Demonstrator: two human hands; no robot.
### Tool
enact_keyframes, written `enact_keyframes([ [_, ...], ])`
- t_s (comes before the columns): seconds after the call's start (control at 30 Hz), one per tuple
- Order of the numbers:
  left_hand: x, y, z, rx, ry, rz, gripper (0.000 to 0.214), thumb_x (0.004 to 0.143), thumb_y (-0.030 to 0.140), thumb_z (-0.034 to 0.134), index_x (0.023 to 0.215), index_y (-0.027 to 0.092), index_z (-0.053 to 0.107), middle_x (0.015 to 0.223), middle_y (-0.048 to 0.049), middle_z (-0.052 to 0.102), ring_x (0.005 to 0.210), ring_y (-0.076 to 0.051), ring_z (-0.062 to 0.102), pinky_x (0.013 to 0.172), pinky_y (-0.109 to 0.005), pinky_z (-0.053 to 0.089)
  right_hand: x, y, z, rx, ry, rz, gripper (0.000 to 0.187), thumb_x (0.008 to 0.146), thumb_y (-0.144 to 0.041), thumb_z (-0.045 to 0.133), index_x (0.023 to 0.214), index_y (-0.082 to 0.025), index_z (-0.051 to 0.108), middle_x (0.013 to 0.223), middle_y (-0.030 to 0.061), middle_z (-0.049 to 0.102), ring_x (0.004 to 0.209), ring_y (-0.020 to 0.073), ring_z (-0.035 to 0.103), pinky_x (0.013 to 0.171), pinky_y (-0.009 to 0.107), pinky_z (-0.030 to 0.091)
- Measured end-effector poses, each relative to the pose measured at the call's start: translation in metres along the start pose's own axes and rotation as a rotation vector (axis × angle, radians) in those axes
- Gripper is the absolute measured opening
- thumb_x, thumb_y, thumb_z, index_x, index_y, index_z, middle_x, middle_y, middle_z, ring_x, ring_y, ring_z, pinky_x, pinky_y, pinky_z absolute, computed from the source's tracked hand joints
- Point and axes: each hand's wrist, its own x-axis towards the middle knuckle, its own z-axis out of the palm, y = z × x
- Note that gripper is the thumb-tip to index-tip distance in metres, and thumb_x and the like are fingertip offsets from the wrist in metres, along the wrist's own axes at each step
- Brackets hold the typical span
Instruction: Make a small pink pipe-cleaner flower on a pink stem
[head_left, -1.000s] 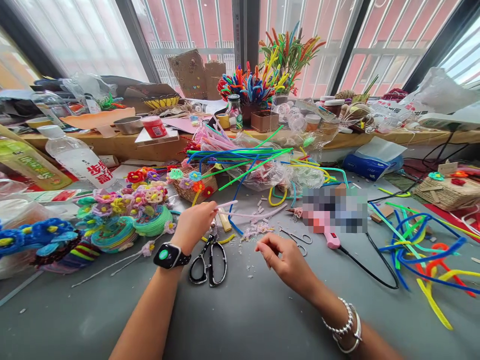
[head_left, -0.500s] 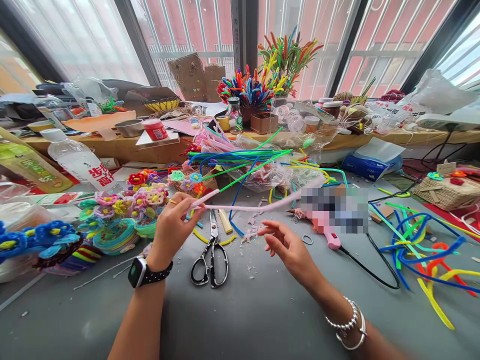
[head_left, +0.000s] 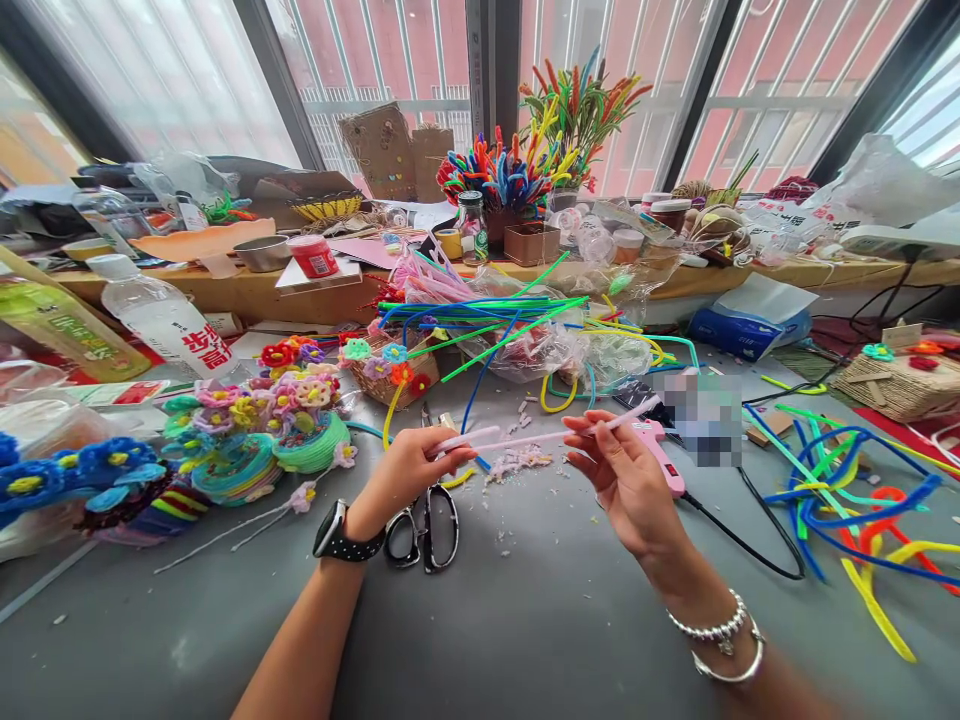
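Note:
A pale pink pipe cleaner stretches between my two hands above the table. My left hand pinches it near its folded end, where a short length lies back alongside. My right hand grips the other part between thumb and fingers, its free tip pointing up to the right. Below my left hand lie black-handled scissors, their blades mostly hidden by the hand. Pink fuzz scraps are scattered on the table between my hands. Just behind my right hand is a pink glue gun, partly covered.
Pipe-cleaner flowers crowd the left side, with a plastic bottle behind. Green and blue pipe cleaners lie across the middle back. Loose coloured pipe cleaners tangle at right. A black cord trails from the glue gun.
My right hand, apart from the pipe cleaner before, has moved up and right and taken hold of it. My left hand has shifted right and slightly down, bringing the folded end along.

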Motion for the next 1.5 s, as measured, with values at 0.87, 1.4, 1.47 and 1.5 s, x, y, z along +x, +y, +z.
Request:
enact_keyframes([
  [0.87, -0.020, 0.002, 0.017, -0.506, 0.112, -0.108, 0.030, 0.069, 0.034, 0.059, 0.088, 0.013, 0.067, 0.079, -0.0057, 0.070, 0.071, -0.018, 0.063, 0.063, -0.025, 0.049, -0.010, 0.010, 0.004, -1.034, -0.336, -0.354, 0.020, 0.084, -0.029, 0.043, 0.086, -0.021, 0.062, 0.060, 0.0017, 0.058, 0.055, 0.0144, 0.051, 0.053, 0.024, 0.037],
  [1.4, 0.006, 0.013, 0.010, -0.479, 0.173, -0.055, 0.021, 0.072, 0.031, 0.058, 0.076, 0.011, 0.062, 0.073, -0.0054, 0.068, 0.069, -0.014, 0.059, 0.065, -0.023, 0.043, 0.000, 0.012, -0.005, -1.250, -0.142, -0.613, 0.050, 0.082, -0.032, 0.048, 0.128, -0.022, 0.034, 0.116, 0.0107, 0.050, 0.106, 0.0262, 0.044, 0.089, 0.043, 0.036],
  [1.47, 0.017, 0.016, 0.009, -0.517, 0.106, -0.039, 0.021, 0.071, 0.031, 0.059, 0.076, 0.012, 0.062, 0.072, -0.0048, 0.068, 0.068, -0.013, 0.059, 0.065, -0.023, 0.043, 0.003, 0.010, -0.009, -1.284, -0.118, -0.637, 0.058, 0.082, -0.034, 0.048, 0.133, -0.021, 0.024, 0.118, 0.0122, 0.047, 0.107, 0.0264, 0.043, 0.090, 0.044, 0.036],
  [1.5, 0.022, 0.017, 0.009, -0.528, 0.082, -0.024, 0.020, 0.071, 0.031, 0.059, 0.075, 0.012, 0.062, 0.072, -0.0046, 0.068, 0.068, -0.013, 0.059, 0.065, -0.022, 0.042, 0.005, 0.010, -0.011, -1.304, -0.124, -0.634, 0.060, 0.082, -0.034, 0.047, 0.134, -0.020, 0.021, 0.117, 0.0128, 0.047, 0.104, 0.0258, 0.046, 0.088, 0.043, 0.038],
])
